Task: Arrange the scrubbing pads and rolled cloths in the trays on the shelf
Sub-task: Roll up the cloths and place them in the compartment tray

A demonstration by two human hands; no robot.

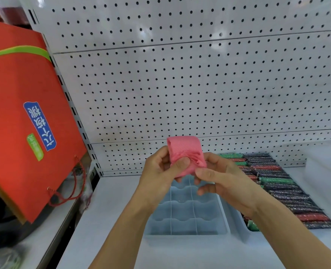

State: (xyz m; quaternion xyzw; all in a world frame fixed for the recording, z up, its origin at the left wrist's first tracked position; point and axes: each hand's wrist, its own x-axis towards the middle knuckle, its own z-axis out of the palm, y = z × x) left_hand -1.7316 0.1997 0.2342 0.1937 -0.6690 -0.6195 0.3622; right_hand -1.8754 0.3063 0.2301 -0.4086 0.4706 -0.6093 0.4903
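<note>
View: I am looking down from a head-worn camera at a white shop shelf [110,210], with a white pegboard back panel [199,84] rising behind it.

Pink cloth: a pink rolled cloth [184,150] is held up in the air between both hands, above the far end of the clear tray and in front of the pegboard. Its rolled top stands above the fingers; its lower part is bunched where the thumbs meet it.

Left hand: my left hand [160,171] grips the cloth from the left side, fingers curled behind it and the thumb pressed across its front.

Right hand: my right hand [221,177] pinches the cloth's lower right edge, thumb forward and the other fingers curled underneath.

Clear tray: a translucent divided tray [186,216] sits on the shelf directly below the hands. Its compartments have wavy dividers, and I see nothing lying in the ones that show.

Second tray: just to the right, touching or nearly touching the clear one, a tray [238,228] holds rows of glittery rolled scrubbing pads [277,183] in dark, green and red, packed side by side from front to back.

Left of shelf: a large red paper gift bag [25,123] with a green stripe, a blue label and red cord handles leans tilted on the neighbouring shelf.

Far right: part of another white tray [323,171], blurred.
</note>
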